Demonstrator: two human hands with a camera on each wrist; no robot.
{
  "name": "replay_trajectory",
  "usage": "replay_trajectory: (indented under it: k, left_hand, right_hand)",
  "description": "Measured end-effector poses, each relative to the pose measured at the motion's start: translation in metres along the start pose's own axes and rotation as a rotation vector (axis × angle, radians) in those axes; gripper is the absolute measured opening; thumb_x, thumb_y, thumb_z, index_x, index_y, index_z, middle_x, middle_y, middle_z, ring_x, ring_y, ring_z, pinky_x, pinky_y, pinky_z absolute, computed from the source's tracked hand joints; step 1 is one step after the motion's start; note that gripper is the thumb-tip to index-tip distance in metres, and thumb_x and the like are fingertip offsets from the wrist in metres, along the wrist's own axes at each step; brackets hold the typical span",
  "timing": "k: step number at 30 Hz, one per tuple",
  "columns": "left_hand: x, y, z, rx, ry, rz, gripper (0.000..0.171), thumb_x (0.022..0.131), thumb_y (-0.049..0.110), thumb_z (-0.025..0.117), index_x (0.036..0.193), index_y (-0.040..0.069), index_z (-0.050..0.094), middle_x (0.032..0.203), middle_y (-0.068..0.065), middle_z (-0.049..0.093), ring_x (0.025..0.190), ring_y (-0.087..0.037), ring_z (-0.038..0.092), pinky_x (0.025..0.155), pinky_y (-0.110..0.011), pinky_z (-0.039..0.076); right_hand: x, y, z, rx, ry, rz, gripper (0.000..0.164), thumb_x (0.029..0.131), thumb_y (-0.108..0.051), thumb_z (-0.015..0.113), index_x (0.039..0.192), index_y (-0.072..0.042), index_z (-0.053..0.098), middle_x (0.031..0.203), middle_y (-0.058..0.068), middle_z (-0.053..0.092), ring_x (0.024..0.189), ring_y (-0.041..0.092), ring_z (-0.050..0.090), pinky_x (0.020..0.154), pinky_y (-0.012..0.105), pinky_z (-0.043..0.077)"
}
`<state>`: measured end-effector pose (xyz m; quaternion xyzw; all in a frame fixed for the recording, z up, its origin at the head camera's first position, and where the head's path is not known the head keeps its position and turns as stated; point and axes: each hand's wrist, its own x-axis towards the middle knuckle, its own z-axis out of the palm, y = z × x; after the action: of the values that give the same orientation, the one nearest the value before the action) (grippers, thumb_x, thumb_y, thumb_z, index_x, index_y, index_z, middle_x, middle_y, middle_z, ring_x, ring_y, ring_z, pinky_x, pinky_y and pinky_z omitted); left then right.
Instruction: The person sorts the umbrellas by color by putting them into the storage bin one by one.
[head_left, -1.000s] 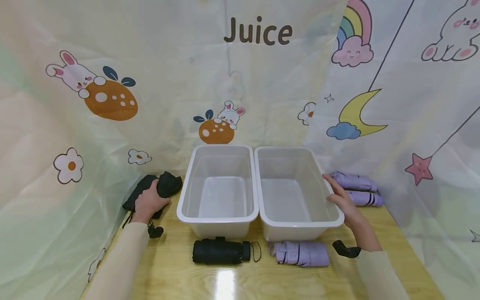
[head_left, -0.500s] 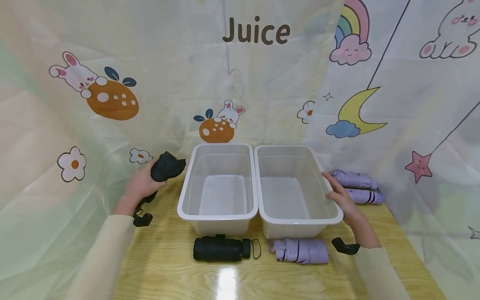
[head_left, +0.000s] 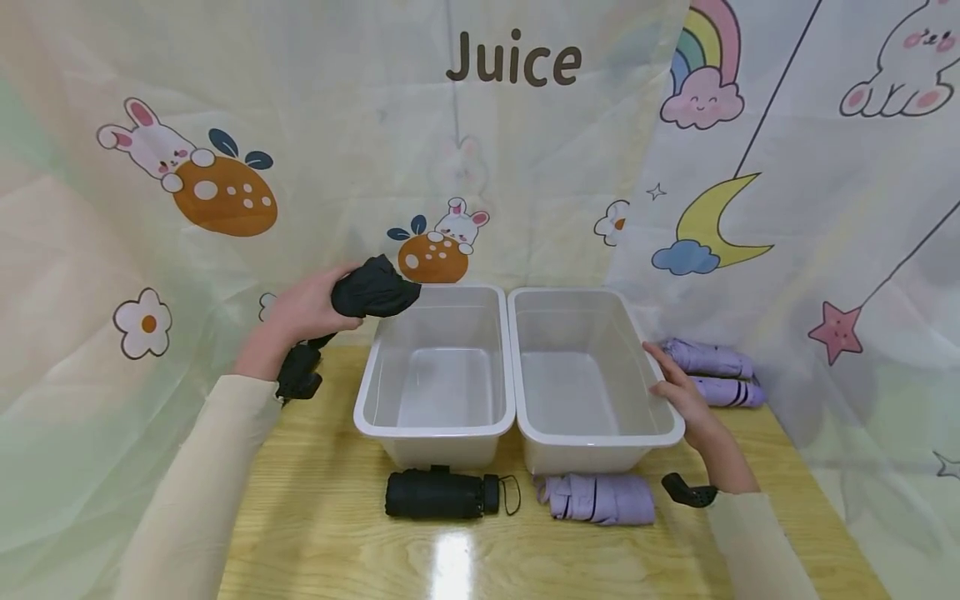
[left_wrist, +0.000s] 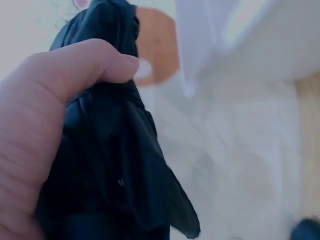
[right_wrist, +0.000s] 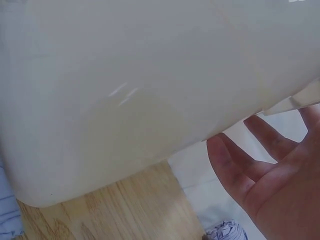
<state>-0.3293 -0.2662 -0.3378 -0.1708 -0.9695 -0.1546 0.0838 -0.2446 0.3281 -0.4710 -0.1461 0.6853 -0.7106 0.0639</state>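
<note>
My left hand grips a loosely folded black umbrella, raised over the back left corner of the left white bin. In the left wrist view the thumb lies across the dark cloth of the umbrella. My right hand rests at the right rim of the right white bin, its fingertips touching the edge. The right wrist view has the fingers reaching to the bin's edge from outside. Both bins have bare floors.
A rolled black umbrella lies before the left bin, a rolled lilac umbrella before the right one. Two more lilac umbrellas lie right of the bins. Dark material shows behind my left wrist. A printed curtain hangs behind.
My left hand has lifted the black umbrella from the left of the table and carried it up and right to the left bin's rim. The right hand has stayed at its bin.
</note>
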Motion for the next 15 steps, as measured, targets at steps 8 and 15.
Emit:
replay_trajectory:
  k: [8, 15]
  left_hand:
    - [0.037, 0.050, 0.010, 0.009, -0.068, 0.109, 0.089, 0.072, 0.035, 0.083, 0.148, 0.023, 0.039, 0.140, -0.009, 0.050, 0.118, -0.032, 0.051, 0.094, -0.052, 0.041]
    - [0.060, 0.075, 0.032, 0.024, -0.122, 0.209, 0.090, 0.074, 0.037, 0.081, 0.151, 0.025, 0.036, 0.136, -0.010, 0.053, 0.116, -0.031, 0.052, 0.094, -0.050, 0.042]
  right_hand:
    - [-0.001, 0.003, -0.001, -0.001, 0.022, 0.000, 0.069, 0.098, 0.004, 0.042, 0.157, -0.017, 0.015, 0.153, 0.012, 0.017, 0.113, 0.014, 0.047, 0.080, 0.030, 0.051]
    - [-0.001, 0.004, 0.002, 0.028, 0.008, -0.015, 0.069, 0.098, 0.005, 0.040, 0.157, -0.016, 0.014, 0.153, 0.013, 0.017, 0.115, 0.016, 0.046, 0.081, 0.031, 0.051]
